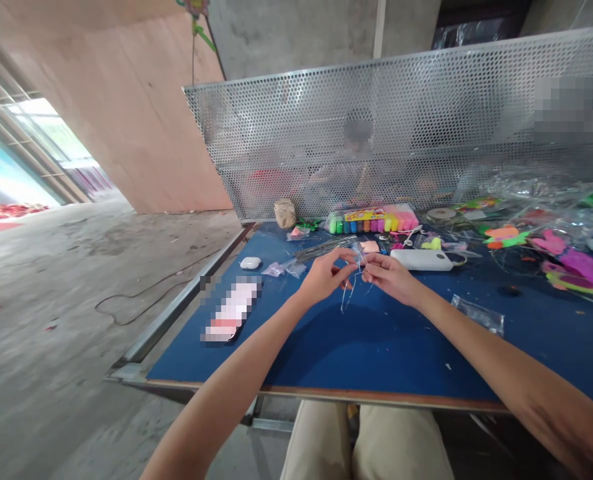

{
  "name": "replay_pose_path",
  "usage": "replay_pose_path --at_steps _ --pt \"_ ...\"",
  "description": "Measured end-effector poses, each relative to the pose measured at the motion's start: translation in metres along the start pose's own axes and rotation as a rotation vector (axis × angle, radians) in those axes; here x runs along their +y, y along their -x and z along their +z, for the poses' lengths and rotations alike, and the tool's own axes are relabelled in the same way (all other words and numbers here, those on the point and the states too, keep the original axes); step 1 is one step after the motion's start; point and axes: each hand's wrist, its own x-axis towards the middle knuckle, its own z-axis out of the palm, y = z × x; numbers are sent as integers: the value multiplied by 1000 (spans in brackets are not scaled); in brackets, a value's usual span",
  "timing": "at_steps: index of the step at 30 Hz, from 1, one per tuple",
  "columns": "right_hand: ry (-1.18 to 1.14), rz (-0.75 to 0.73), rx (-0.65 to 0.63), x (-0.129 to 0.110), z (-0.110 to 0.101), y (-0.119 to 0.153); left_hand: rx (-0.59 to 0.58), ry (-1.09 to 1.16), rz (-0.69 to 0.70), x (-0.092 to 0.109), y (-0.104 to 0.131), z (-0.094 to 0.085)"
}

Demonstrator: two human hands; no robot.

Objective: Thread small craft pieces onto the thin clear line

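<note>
My left hand and my right hand meet above the blue tabletop, their fingertips close together in pinches. Between them is a small piece of clear plastic, perhaps a little bag; its exact kind is too small to tell. Thin, shiny strands dangle below the fingers in a loop, and whether they are thread or wire I cannot make out. Just behind the hands lie a bundle of thin metal rods and a peach-coloured piece.
A white earbud case, a blurred-out phone-like object and small bags lie left. Behind stand a stone and a pack of coloured clay. A white power bank, clear bag and colourful pieces are right.
</note>
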Motion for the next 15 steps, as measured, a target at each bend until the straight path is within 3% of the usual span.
replay_pose_path --at_steps 7,11,15 --pt "-181 79 -33 1 7 2 80 -312 215 3 1 -4" --pt "-307 225 -100 -2 8 6 87 -137 230 2 1 0" --pt "-346 258 -123 -4 10 7 52 126 65 -2 0 11"
